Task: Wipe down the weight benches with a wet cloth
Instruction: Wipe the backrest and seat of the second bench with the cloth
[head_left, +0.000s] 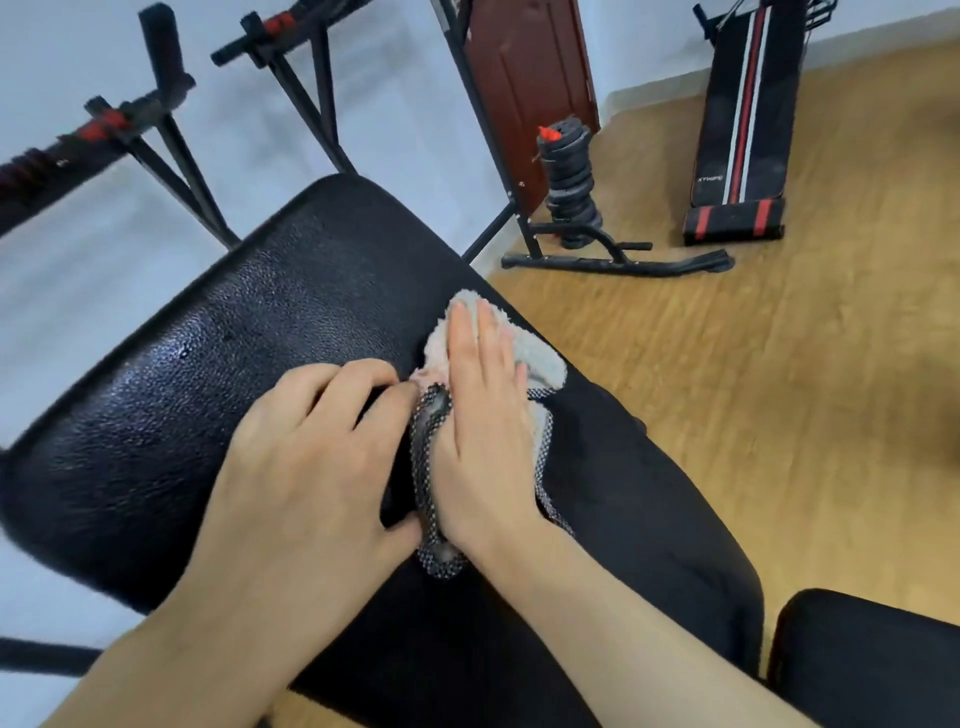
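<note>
A black padded weight bench (218, 353) fills the middle of the view, its leather-like surface shiny on the left part. A white fluffy cloth (540, 358) with a dotted grey backing lies near the pad's right edge. My right hand (483, 426) presses flat on the cloth with straight fingers. My left hand (311, 457) rests beside it on the pad, its fingertips and thumb touching the cloth's bunched left edge. A second black pad (872, 654) shows at the lower right.
Black bar stands (171, 156) with red grips rise behind the bench by the white wall. A stack of weight plates (571, 182) on a black frame stands by a dark red door (530, 78). A striped black sit-up bench (743, 124) lies on the wooden floor.
</note>
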